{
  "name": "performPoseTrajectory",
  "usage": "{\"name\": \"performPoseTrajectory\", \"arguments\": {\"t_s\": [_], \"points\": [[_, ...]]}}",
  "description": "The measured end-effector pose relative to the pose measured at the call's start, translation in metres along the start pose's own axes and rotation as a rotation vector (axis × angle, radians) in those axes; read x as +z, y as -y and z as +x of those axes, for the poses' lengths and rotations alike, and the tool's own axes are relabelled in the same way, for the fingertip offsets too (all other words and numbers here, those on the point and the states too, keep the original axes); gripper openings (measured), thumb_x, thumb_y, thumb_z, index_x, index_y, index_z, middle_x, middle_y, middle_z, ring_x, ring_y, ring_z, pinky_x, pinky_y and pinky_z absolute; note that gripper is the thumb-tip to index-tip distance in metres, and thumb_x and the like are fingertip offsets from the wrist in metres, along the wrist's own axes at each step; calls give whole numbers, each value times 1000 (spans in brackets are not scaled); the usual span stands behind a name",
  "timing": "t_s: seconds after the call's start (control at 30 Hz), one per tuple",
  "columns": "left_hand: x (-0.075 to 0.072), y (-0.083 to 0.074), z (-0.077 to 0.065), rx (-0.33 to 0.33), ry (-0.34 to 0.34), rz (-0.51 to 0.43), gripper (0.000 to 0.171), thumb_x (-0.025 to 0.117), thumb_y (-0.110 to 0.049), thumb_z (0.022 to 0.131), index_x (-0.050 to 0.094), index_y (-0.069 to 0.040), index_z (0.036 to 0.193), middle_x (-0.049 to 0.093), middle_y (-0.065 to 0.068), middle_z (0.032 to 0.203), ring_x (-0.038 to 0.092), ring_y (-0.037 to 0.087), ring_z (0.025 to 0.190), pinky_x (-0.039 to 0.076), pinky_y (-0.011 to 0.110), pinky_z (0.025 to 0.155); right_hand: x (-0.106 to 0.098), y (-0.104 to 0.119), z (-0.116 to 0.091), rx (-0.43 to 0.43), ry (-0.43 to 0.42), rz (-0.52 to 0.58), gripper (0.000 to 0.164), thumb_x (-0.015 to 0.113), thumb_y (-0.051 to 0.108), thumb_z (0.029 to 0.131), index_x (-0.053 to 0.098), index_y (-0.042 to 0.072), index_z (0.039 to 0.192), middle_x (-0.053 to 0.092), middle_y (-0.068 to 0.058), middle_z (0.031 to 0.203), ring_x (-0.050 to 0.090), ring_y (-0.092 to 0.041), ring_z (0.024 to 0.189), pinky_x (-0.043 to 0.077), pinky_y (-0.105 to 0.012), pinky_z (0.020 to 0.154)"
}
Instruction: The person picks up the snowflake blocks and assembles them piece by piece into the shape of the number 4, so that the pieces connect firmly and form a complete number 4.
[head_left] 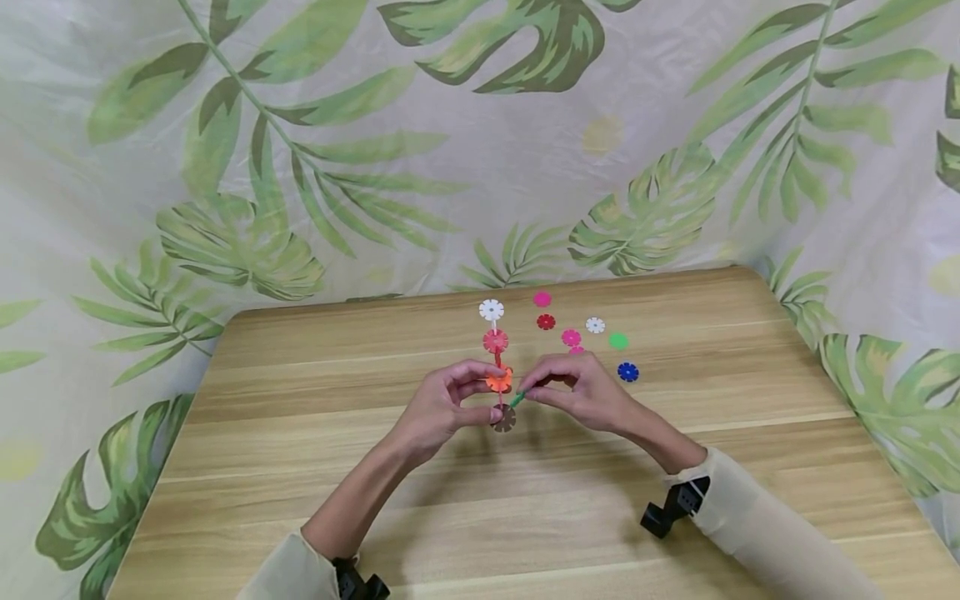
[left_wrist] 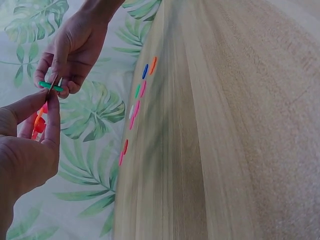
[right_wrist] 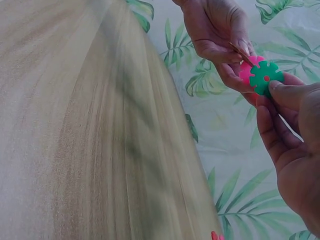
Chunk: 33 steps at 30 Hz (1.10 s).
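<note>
A chain of interlocked notched plastic discs stands out from my left hand (head_left: 437, 407). It runs from a white disc (head_left: 491, 310) at the far end, past a red disc (head_left: 495, 341) and an orange disc (head_left: 498, 381), to a brown disc (head_left: 506, 419) nearest me. Left thumb and fingers pinch the chain at the brown end. My right hand (head_left: 583, 390) pinches a green disc (right_wrist: 261, 80) between thumb and fingers. The green disc's edge meets the brown disc crosswise in the left wrist view. A pink disc (right_wrist: 246, 71) shows behind the green one.
Loose discs lie on the wooden table (head_left: 712, 367) beyond my right hand: pink (head_left: 542, 299), red (head_left: 546, 322), white (head_left: 596, 325), green (head_left: 618, 341) and blue (head_left: 627, 372) among them. An orange disc (left_wrist: 153, 65) lies beside the blue one. A leaf-patterned cloth (head_left: 360, 167) hangs behind the table.
</note>
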<state>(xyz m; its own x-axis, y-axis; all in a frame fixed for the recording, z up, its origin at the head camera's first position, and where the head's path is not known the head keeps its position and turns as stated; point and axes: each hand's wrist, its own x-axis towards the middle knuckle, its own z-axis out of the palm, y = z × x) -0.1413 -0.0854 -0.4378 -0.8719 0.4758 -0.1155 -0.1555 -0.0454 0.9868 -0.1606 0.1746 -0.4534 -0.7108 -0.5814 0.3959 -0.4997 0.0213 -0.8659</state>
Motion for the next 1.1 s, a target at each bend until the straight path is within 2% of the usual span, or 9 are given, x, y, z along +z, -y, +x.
{"name": "performPoseTrajectory", "arguments": {"t_s": [0.17,0.37,0.57,0.67,0.9,1.1], "points": [[0,0,1,-3,-3,10,49,80,12,86,66,1,131,69,12,132,65,30,126,63,31,92,2,-1,1,-26,8,18,18,73,-10,94,80,4,104,79,-10,104,74,-20,98,65,-37,84],[3,-2,1,-8,-15,15,48,81,13,85,68,1,129,70,13,129,65,38,126,63,30,90,7,-3,2,-97,-28,-7,20,76,-13,90,81,2,102,78,-13,101,73,-22,96,63,-30,85],[5,-2,0,-14,-59,37,48,82,14,83,69,1,127,71,11,128,69,26,120,63,30,89,9,-4,-1,-142,-82,-49,18,78,-16,87,82,-2,98,77,-12,94,73,-23,89,62,-27,80],[5,-2,0,-10,-76,39,48,81,15,82,69,2,127,71,11,128,69,25,121,63,30,90,9,-3,-2,-169,-92,-66,16,78,-15,86,82,-4,97,76,-14,91,73,-21,87,62,-27,78],[5,1,-1,-32,-90,24,50,81,17,81,69,2,128,72,12,128,69,28,122,63,31,90,10,-2,0,-205,-75,-70,16,79,-16,84,82,-4,95,76,-17,90,74,-24,84,64,-29,79],[6,3,-1,-50,-70,17,51,84,14,81,69,1,127,71,12,130,67,31,125,63,32,91,10,-6,-2,-211,-58,-83,19,79,-19,82,82,-4,95,77,-15,91,75,-27,84,65,-31,80]]}}
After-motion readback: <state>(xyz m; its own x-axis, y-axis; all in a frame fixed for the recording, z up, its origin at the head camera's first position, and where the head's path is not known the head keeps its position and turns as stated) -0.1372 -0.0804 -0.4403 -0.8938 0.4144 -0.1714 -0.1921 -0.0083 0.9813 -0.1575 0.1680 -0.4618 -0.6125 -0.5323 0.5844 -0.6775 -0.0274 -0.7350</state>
